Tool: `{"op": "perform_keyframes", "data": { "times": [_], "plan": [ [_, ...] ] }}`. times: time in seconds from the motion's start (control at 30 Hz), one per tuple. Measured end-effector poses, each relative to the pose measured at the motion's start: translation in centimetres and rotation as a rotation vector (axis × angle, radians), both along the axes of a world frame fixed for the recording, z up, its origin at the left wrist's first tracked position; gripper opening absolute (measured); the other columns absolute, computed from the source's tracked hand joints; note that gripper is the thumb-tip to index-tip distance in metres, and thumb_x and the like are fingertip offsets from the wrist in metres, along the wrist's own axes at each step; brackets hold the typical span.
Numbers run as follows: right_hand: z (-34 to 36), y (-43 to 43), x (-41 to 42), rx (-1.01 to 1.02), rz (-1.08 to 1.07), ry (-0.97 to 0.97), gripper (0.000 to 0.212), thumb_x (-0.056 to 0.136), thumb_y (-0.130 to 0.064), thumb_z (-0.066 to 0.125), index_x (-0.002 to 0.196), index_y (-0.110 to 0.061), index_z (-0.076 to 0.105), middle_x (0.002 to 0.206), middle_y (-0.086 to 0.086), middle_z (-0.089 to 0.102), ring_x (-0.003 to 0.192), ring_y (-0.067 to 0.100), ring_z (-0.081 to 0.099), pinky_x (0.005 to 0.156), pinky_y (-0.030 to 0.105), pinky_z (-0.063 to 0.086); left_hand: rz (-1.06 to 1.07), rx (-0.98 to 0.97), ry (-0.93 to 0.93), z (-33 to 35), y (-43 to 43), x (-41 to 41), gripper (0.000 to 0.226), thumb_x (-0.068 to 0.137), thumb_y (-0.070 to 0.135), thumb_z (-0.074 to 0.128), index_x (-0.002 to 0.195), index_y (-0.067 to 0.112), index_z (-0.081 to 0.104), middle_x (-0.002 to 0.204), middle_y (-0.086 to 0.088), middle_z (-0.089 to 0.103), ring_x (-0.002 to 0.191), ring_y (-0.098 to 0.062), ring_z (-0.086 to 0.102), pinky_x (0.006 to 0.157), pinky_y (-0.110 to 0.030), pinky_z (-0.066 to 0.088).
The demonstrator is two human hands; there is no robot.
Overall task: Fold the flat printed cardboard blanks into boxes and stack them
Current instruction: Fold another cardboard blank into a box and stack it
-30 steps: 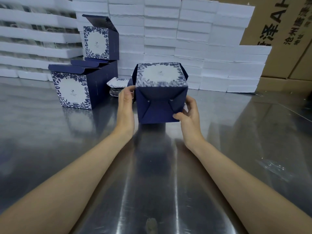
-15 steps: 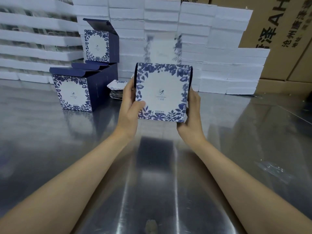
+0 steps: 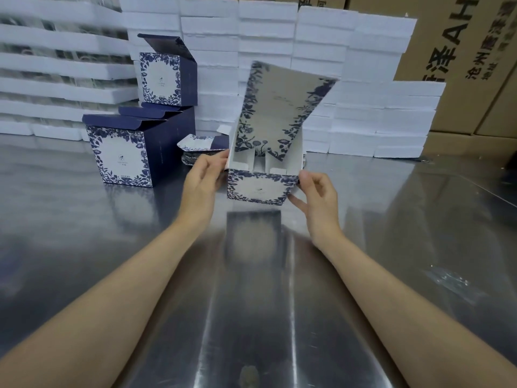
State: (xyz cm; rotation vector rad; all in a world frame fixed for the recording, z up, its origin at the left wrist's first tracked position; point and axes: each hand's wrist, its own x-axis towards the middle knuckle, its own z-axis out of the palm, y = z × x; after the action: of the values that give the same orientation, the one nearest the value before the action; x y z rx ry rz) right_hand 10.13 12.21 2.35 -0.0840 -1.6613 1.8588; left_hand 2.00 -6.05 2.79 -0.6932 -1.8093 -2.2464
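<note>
**Operator:** What's around me?

**Spotter:** You're at a shiny steel table [image 3: 84,247] that fills the lower view. Along its far edge runs a wall of stacked white foam slabs [image 3: 265,32]. Behind those, to your right, stand brown corrugated cartons [image 3: 461,65] printed with dark characters.

**Operator:** And the folded ones?

**Spotter:** On your left a large navy cardboard box with a white panel framed in blue leaves [image 3: 120,158] stands on the table with its top flaps open. A smaller box of the same print [image 3: 165,77] sits on top of it toward the back, with its lid flap raised.

**Operator:** The one I'm working on?

**Spotter:** The open navy-and-white floral box [image 3: 258,189] is straight ahead of you at mid-table, between your hands. Its mouth faces up and its white inside shows. Its long lid flap [image 3: 282,107] rises from the far wall, tilted to the right and blurred. I cannot tell whether its bottom touches the steel. Just behind it, to the left, lies a low pile of flat printed blanks [image 3: 195,148].

**Operator:** My grip?

**Spotter:** Your left hand [image 3: 204,177] pinches the top of the box's left wall with its fingertips on the edge. Your right hand [image 3: 319,197] pinches the front right corner. Its thumb is on the upper edge, its forefinger lower along the side, and its other fingers are loosely curled. Farther right, a scrap of clear plastic [image 3: 447,278] lies on the steel.
</note>
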Motion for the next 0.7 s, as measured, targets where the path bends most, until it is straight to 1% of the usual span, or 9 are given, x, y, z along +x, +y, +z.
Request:
{"op": "perform_keyframes", "data": {
  "times": [0.07,0.13,0.27,0.33,0.43,0.53,0.63,0.67,0.7],
  "plan": [
    [0.0,0.1,0.0,0.029,-0.047,-0.016,0.009,0.095,-0.008,0.058,0.099,-0.016,0.057,0.107,0.006,0.06,0.1,0.015,0.061,0.099,0.048,0.05,0.07,-0.051,0.018,-0.2,0.4,0.1,0.011,0.097,0.026,0.059,0.086,0.024,0.056,0.102,0.014,0.067,0.1,-0.004,0.063,0.094,-0.024,0.047],
    [0.0,-0.1,0.0,0.123,-0.097,-0.013,0.019,0.093,-0.001,0.056,0.107,-0.014,0.057,0.116,0.008,0.06,0.11,0.02,0.059,0.102,0.042,0.048,0.126,-0.129,0.066,-0.4,0.6,0.4,0.015,0.093,0.016,0.065,0.098,0.024,0.053,0.103,0.012,0.063,0.099,-0.001,0.061,0.088,-0.013,0.045],
    [-0.1,-0.8,0.3,0.284,-0.164,0.021,0.024,0.089,-0.001,0.06,0.109,-0.016,0.057,0.119,-0.001,0.061,0.106,-0.004,0.057,0.093,0.014,0.046,0.231,-0.25,0.095,-0.3,0.8,1.1,0.042,0.086,-0.007,0.052,0.121,0.016,0.055,0.103,0.011,0.063,0.094,-0.005,0.061,0.08,-0.014,0.05],
    [0.0,-1.0,0.2,0.417,-0.264,0.061,0.023,0.087,-0.006,0.065,0.108,-0.013,0.058,0.121,-0.006,0.053,0.109,-0.003,0.052,0.099,0.015,0.042,0.325,-0.315,0.099,0.1,0.8,1.3,0.047,0.084,-0.007,0.048,0.123,0.015,0.059,0.1,0.001,0.068,0.089,-0.016,0.063,0.083,-0.028,0.05],
    [0.8,-1.4,-0.2,0.69,-0.548,0.206,0.022,0.08,-0.004,0.068,0.101,-0.007,0.065,0.126,0.005,0.044,0.117,0.01,0.038,0.101,0.017,0.03,0.467,-0.487,0.2,0.7,0.6,1.5,0.047,0.08,-0.004,0.044,0.12,0.014,0.062,0.077,-0.015,0.065,0.069,-0.032,0.054,0.063,-0.036,0.041],
    [2.8,-2.4,-0.4,0.966,-0.728,0.431,0.019,0.069,0.007,0.065,0.078,-0.008,0.072,0.118,0.008,0.051,0.111,0.022,0.037,0.092,0.037,0.03,0.573,-0.668,0.285,1.3,0.5,1.9,0.046,0.081,-0.001,0.044,0.124,0.008,0.057,0.059,-0.015,0.05,0.062,-0.039,0.044,0.062,-0.039,0.039],
    [5.6,-2.9,-0.7,1.242,-0.917,0.647,0.023,0.06,0.012,0.07,0.056,-0.011,0.067,0.093,0.001,0.064,0.093,0.022,0.047,0.079,0.035,0.029,0.603,-0.784,0.302,1.9,0.5,2.2,0.048,0.084,0.001,0.044,0.131,0.005,0.05,0.059,-0.014,0.042,0.064,-0.04,0.04,0.064,-0.045,0.042],
    [6.9,-3.2,-0.4,1.338,-0.928,0.601,0.024,0.06,0.012,0.069,0.055,-0.011,0.066,0.082,0.001,0.068,0.085,0.023,0.052,0.075,0.034,0.03,0.616,-0.811,0.304,2.0,0.5,2.2,0.05,0.084,0.001,0.043,0.133,0.006,0.048,0.06,-0.014,0.041,0.066,-0.04,0.04,0.063,-0.045,0.04],
    [8.0,-3.5,-0.1,1.402,-0.861,0.439,0.023,0.064,0.01,0.065,0.061,-0.012,0.069,0.08,0.003,0.07,0.081,0.027,0.057,0.071,0.033,0.031,0.629,-0.83,0.311,2.1,0.6,2.1,0.051,0.084,0.002,0.043,0.135,0.006,0.047,0.061,-0.014,0.042,0.067,-0.041,0.041,0.062,-0.043,0.038]
  ]
}}
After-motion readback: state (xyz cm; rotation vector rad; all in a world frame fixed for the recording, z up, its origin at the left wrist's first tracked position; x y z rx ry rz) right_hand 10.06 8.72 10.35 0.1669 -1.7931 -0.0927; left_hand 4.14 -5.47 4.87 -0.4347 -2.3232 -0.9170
